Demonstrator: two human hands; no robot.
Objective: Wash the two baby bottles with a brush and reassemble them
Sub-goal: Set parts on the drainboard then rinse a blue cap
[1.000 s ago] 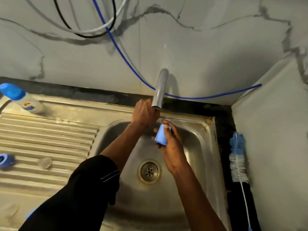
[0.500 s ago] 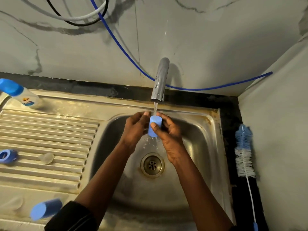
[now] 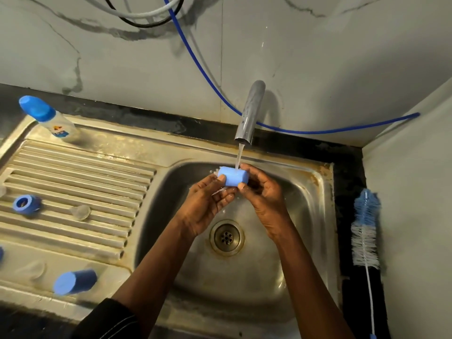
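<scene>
so the pale blue cap [image 3: 232, 176] is a short rounded cylinder of matte plastic, lying sideways right under the tap [image 3: 250, 111]; the water stream [image 3: 238, 155] hits its upper side and splashes off; it's held over the back part of the sink [image 3: 325, 192], up above the drain [image 3: 227, 237] and not touching the steel

counts: two loose caps of that kind, the one in the hands and a second cap [image 3: 74, 281] lying on its side at the near edge of the drainboard [image 3: 73, 172]; one baby bottle [image 3: 52, 121] standing assembled at the back left corner with its own blue top on; one blue ring [image 3: 25, 204] and one clear teat [image 3: 80, 212] on the ridges, near each other but apart; there's also a clear blurry thing [image 3: 31, 269] just beside the second cap, can't tell what it is; one brush [image 3: 365, 228] with blue and white bristles, lying on the dark counter right of the sink, well apart from the hands

hands: both come in from the bottom, forearms reaching over the basin; the left hand [image 3: 205, 201] pinches the left end of the cap, thumb on its near side, fingers cupped underneath; the right hand [image 3: 261, 192] grips the right end, thumb in front and fingers curled round the back; neither is spread wide, both are closed on the cap; black sleeve [image 3: 110, 319] on the left arm
</scene>
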